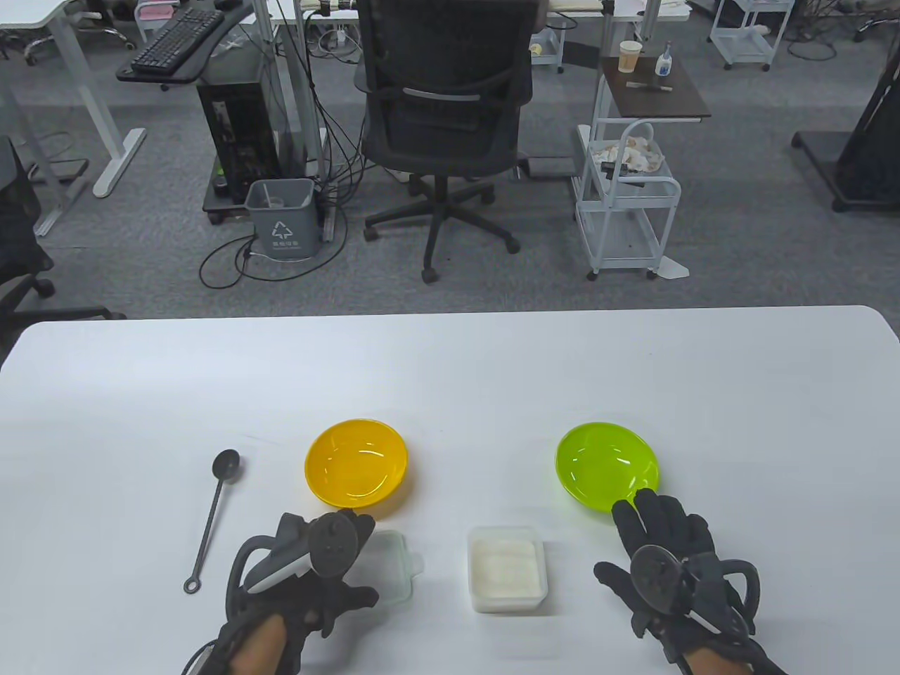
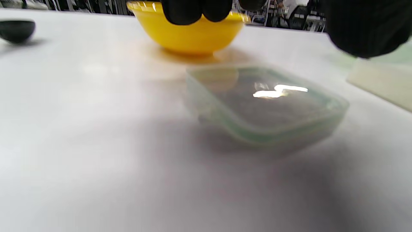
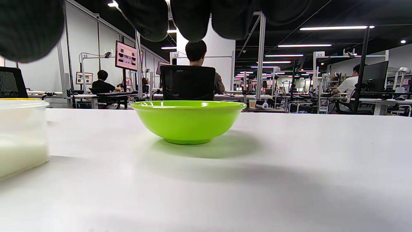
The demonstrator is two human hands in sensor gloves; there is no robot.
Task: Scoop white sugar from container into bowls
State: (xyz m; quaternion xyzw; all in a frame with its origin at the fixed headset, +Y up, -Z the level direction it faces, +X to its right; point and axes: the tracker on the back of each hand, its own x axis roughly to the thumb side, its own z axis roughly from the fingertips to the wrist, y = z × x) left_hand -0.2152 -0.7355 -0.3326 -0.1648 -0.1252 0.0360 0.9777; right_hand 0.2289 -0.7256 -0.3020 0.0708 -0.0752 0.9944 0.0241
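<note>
White tabletop [image 1: 140, 394] fills the near scene, with both gloved hands at its front edge. Nearest, the left hand [image 1: 309, 569] hovers over a clear lid [image 1: 390, 566], fingers loosely curled and gripping nothing, while the right hand [image 1: 668, 555] lies flat, fingers spread, fingertips just short of the green bowl [image 1: 608, 464]. Between the hands sits the open container [image 1: 508, 568] of white sugar. Left of the left hand lies a dark spoon [image 1: 214, 510]. Farther back stands the yellow bowl [image 1: 356, 463]. Beyond the table is an office chair [image 1: 443, 105].
</note>
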